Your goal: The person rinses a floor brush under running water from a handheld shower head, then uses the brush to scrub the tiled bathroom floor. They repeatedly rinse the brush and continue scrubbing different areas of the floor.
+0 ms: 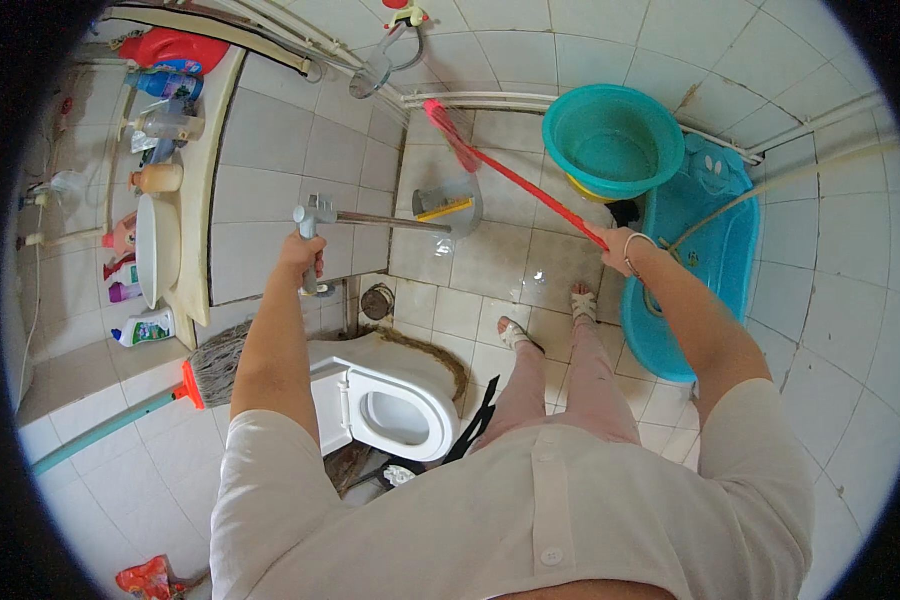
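My left hand (pixel 297 256) is closed around the grey top grip of a long-handled dustpan (pixel 390 220). Its metal pole runs down to a grey pan with a yellow strip, standing on the tiled floor. My right hand (pixel 619 249) grips the red stick of a broom (pixel 540 196). The broom slants away to the upper left, where its pink bristles (pixel 454 135) are beside the pan, near the back wall. Whether the bristles touch the floor or the pan, I cannot tell.
A teal basin (pixel 611 142) stands at the back, beside a blue baby bathtub (pixel 709 225) with a hose across it. A squat toilet with a white seat (pixel 397 416) is at lower left. Near my left arm leans a mop (pixel 221 367). Bottles line a ledge (pixel 214 195).
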### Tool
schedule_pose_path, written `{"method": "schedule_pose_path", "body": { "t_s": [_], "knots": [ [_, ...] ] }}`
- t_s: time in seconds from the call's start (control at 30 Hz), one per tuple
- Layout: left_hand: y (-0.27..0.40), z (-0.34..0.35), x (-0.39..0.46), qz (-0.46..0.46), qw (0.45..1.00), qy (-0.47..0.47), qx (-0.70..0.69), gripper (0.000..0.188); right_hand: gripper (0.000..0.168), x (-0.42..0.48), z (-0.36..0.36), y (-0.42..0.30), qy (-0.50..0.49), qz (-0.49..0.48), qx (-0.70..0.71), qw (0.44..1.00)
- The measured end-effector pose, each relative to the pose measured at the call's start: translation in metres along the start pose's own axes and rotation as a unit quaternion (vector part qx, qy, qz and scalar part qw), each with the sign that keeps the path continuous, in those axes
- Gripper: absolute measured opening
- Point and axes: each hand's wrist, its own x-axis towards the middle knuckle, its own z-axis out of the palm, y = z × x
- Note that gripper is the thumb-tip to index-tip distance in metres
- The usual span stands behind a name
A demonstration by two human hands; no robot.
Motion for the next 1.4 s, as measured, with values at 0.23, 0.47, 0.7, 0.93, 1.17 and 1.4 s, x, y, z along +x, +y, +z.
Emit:
{"method": "schedule_pose_path", "body": {
  "t_s": [0.23,0.47,0.7,0.93,1.17,1.4],
  "knots": [
    [-0.035,-0.011,0.008,0.007,1.0,0.006,-0.028,0.01,0.074,-0.072,0.032,0.021,-0.005,-0.035,-0.021,0.999],
    [-0.032,0.002,0.007,0.082,0.962,0.222,0.139,0.023,0.071,-0.101,0.069,0.001,0.021,0.058,0.031,0.998],
    [-0.033,0.013,-0.009,0.113,0.985,0.132,0.01,0.028,0.064,-0.111,0.078,0.026,0.068,0.093,0.159,0.981],
    [-0.098,0.019,-0.069,0.018,0.93,0.131,-0.343,0.026,0.065,-0.134,0.091,0.046,0.074,0.141,0.188,0.969],
    [-0.233,0.064,-0.106,-0.079,0.828,0.135,-0.538,0.024,0.067,-0.141,0.036,0.021,0.072,0.142,-0.057,0.986],
    [-0.314,0.128,-0.14,-0.252,0.774,0.142,-0.563,0.015,0.067,-0.153,-0.009,-0.004,0.099,0.071,-0.128,0.984]
  ]
}}
